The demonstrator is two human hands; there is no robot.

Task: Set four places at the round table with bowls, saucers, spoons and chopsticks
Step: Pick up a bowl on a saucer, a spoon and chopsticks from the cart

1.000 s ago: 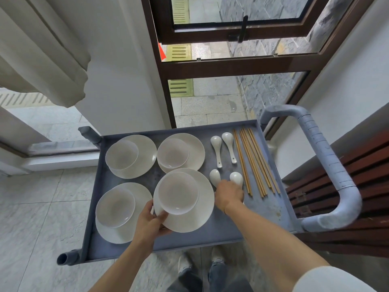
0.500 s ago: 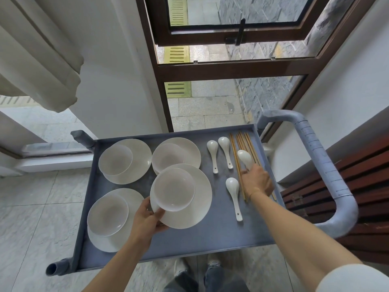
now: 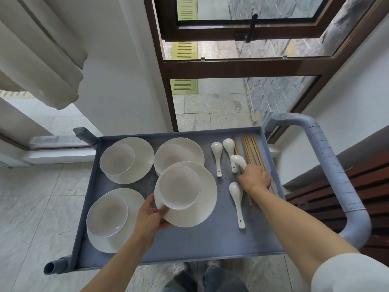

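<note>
Caught mid-pickup at a grey cart [image 3: 189, 245], no round table in view. Nearest, left hand [image 3: 149, 216] pinching the rim of a saucer [image 3: 205, 199], thumb on top and fingers beneath, a bowl [image 3: 177, 187] loose on it and tipped slightly toward the near-left corner. Likely risk: held by one edge only, saucer sagging and bowl sliding off toward the wrist, or clipping the set [image 3: 113, 216] just beside it at the near-left. At the right edge, right hand [image 3: 254, 179] curled round a spoon [image 3: 239, 161], bowl end poking out on the far side, fingers pressed down onto the chopsticks [image 3: 251, 152]; whether any stick is actually pinched, impossible to tell. Possible trouble: spoon slipping while fingers grope for thin sticks, or sticks fanning and rolling off the right edge. One spoon [image 3: 236, 202] lying just beside that wrist, easily knocked. Further back, two spoons [image 3: 223, 154] side by side; two more bowl-and-saucer sets [image 3: 147, 157] along the far edge, the right one partly hidden by the lifted saucer and open to a knock.
</note>
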